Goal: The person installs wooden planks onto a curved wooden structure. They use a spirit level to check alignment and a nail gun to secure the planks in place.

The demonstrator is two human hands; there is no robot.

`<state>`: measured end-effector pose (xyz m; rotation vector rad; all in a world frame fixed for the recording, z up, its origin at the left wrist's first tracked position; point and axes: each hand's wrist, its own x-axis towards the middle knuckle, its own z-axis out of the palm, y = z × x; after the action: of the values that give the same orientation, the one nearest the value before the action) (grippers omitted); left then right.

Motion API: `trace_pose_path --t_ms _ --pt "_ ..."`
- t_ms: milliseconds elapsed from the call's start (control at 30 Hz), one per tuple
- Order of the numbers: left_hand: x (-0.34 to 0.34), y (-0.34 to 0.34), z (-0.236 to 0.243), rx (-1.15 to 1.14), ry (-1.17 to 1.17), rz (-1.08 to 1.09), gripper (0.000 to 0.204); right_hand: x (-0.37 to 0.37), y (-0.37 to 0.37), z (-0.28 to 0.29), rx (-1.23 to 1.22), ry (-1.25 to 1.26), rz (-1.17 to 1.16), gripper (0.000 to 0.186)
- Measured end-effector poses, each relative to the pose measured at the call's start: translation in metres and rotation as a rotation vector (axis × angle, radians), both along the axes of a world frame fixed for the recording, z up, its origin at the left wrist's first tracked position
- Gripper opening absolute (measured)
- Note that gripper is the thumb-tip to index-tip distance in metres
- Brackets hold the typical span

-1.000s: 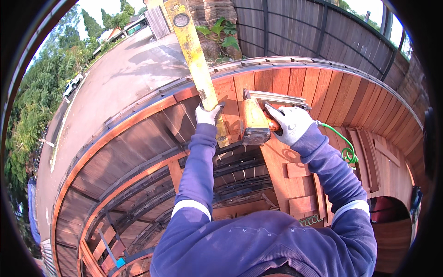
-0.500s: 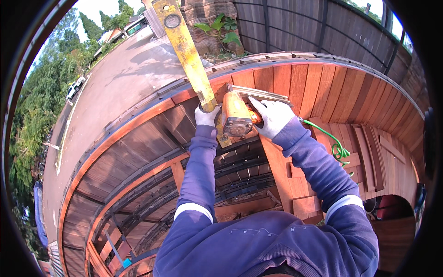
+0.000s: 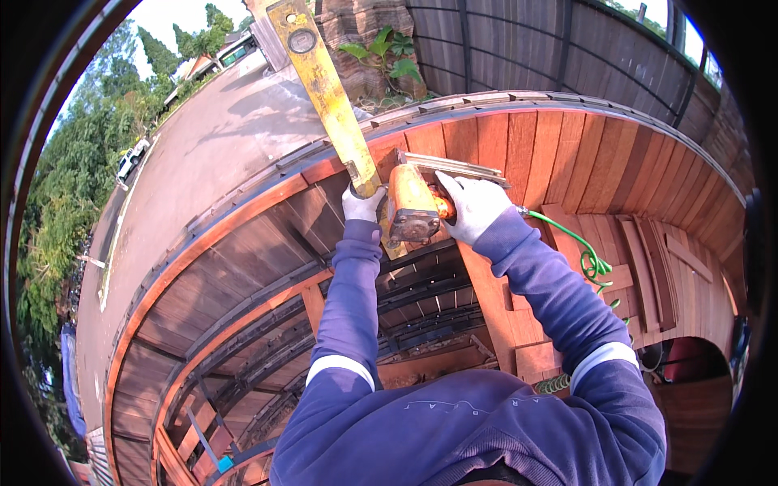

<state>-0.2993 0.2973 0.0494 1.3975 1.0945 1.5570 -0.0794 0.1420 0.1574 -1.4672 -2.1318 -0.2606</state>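
Observation:
My left hand, in a white glove, grips the lower end of a long yellow spirit level that lies across the reddish wooden boards and points away from me. My right hand, also gloved, holds an orange air nail gun pressed down against the boards right beside the level. A green coiled hose runs from the gun off to the right. A thin metal strip of the gun sticks out above my right hand.
The boards form a curved wooden deck with open framing below my arms. Loose board offcuts lie at the right. A concrete road, trees and a dark fence surround the structure.
The nail gun and my right hand have shifted left, closer to the level and my left hand. My view has tilted slightly toward the left.

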Motion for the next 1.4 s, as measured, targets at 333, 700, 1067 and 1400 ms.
trace_pose_path --t_ms 333,700,1067,1400 --pt "-0.007 0.026 -0.024 -0.136 -0.280 -0.137 0.026 -0.012 -0.003 0.012 -0.026 0.005 0.070 0.063" --pt "-0.002 0.016 -0.013 -0.137 -0.232 -0.130 0.029 -0.018 -0.002 0.016 -0.091 0.026 0.032 0.060" --pt "0.002 0.000 -0.003 0.021 -0.111 -0.114 0.029 0.035 -0.039 -0.013 -0.202 0.017 -0.040 0.045" --pt "0.007 -0.005 0.004 -0.062 -0.299 -0.206 0.030 0.083 -0.073 -0.086 -0.482 -0.315 -0.140 0.035"
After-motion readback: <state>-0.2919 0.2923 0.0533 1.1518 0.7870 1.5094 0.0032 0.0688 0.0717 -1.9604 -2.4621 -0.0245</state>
